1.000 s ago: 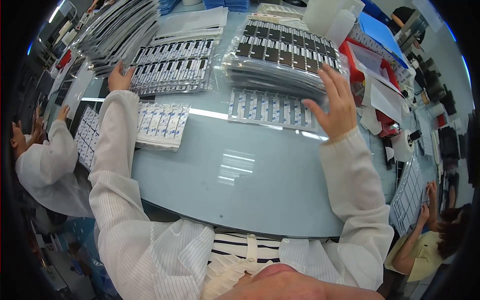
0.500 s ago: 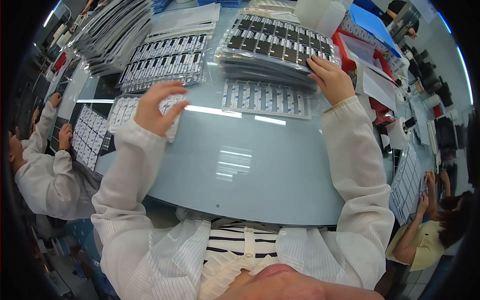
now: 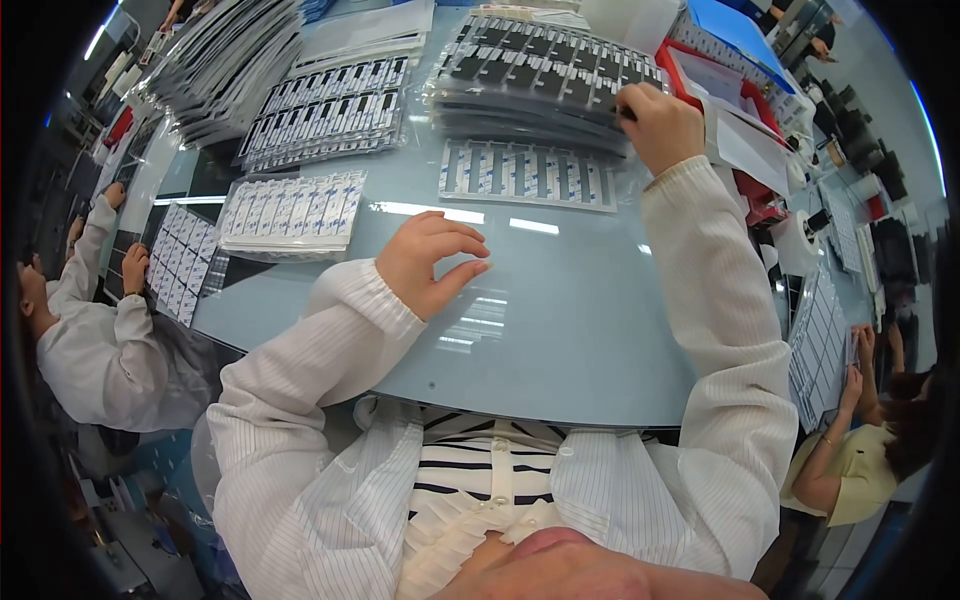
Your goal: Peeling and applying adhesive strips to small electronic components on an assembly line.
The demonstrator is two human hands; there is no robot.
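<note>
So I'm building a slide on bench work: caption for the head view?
Right hand lifts a sheet from the stack of component sheets; left hand rests pinched on the glass table.

Working at a glass table
Right hand gripping the stacked dark trays at one o'clock; left hand hovering, fingers curled, near centre.

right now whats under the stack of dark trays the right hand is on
The right hand grips the stack of dark trays, which rests on the pale blue table. One clear sheet of white strips lies just in front; whether it runs beneath is hidden.
</note>
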